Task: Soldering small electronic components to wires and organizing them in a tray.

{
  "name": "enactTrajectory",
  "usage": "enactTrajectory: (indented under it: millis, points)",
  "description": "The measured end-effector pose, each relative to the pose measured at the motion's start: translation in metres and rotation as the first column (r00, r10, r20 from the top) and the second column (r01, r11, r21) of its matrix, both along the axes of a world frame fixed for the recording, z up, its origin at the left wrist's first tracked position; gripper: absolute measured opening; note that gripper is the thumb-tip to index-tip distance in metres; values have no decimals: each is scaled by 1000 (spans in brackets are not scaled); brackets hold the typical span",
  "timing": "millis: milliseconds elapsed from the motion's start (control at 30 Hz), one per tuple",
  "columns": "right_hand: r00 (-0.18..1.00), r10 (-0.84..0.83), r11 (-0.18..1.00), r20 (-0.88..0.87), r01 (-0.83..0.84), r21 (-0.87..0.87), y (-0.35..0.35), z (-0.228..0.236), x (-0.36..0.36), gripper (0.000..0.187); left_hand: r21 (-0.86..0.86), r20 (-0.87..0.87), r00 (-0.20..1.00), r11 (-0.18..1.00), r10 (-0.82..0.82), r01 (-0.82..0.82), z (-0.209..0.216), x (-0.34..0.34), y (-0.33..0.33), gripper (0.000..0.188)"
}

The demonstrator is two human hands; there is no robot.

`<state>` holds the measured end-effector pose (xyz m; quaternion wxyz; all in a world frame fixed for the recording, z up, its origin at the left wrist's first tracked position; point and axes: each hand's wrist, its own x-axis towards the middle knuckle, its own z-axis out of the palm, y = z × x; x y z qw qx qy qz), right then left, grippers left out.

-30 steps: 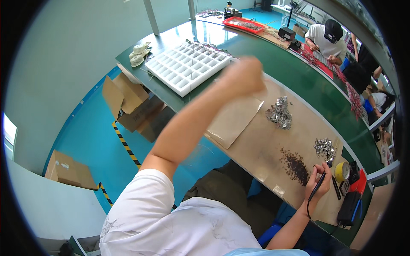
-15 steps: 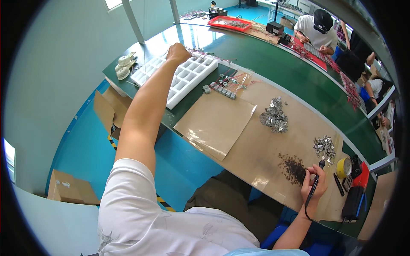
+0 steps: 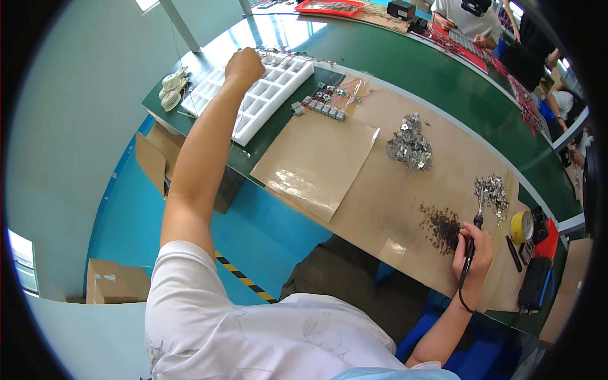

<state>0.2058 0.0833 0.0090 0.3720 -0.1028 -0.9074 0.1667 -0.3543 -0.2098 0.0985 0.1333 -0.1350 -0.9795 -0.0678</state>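
Note:
My left hand (image 3: 246,67) reaches out over the far part of a white compartment tray (image 3: 244,135). Its fingers are closed, and whatever they hold is hidden. Thin red wires (image 3: 278,50) with small parts lie along the tray's far side. My right hand (image 3: 475,252) grips the black handle of a soldering iron (image 3: 478,221), its metal tip pointing away from me at a heap of small silvery metal parts (image 3: 497,193). Beside this hand's fingertips lies a pile of small dark brown bits (image 3: 443,228).
Small grey motors (image 3: 326,109) with red wires lie beyond a brown sheet (image 3: 316,164). A bigger heap of metal pieces (image 3: 410,145) sits mid-table. Yellow tape (image 3: 521,227) and a black box (image 3: 536,283) stand at right. A small white fan (image 3: 171,92) is left of the tray. A co-worker (image 3: 468,19) sits opposite.
The whole view has shifted, so the table appears higher. Over the tray, my left hand has moved slightly left and nearer. My right hand keeps its place with the soldering iron.

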Motion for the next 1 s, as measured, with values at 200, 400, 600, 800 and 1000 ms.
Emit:
enactTrajectory:
  millis: [200, 400, 600, 800, 1000]
  points:
    - [1000, 8, 1000, 30, -7, -19, 0, 1, 1, 36, 236, 261, 963, 962, 72, -136, -21, -54, -32, 43]
    - [999, 1, 1000, 38, -1, -18, 1, 0, 0, 36, 313, 346, 932, 922, 111, -226, -48, -96, -29, 33]
    - [999, -18, 1000, 38, 18, -16, 2, -3, 0, 37, 417, 331, 940, 882, 79, -220, -59, -108, -29, 31]
    - [999, -33, 995, 39, 36, -89, 0, -3, -2, 36, 566, 107, 994, 824, -36, -31, -68, -94, -37, 34]
    - [999, -22, 998, 31, 24, -60, 0, -5, -4, 36, 784, -63, 992, 610, -109, 117, -73, -97, -45, 33]
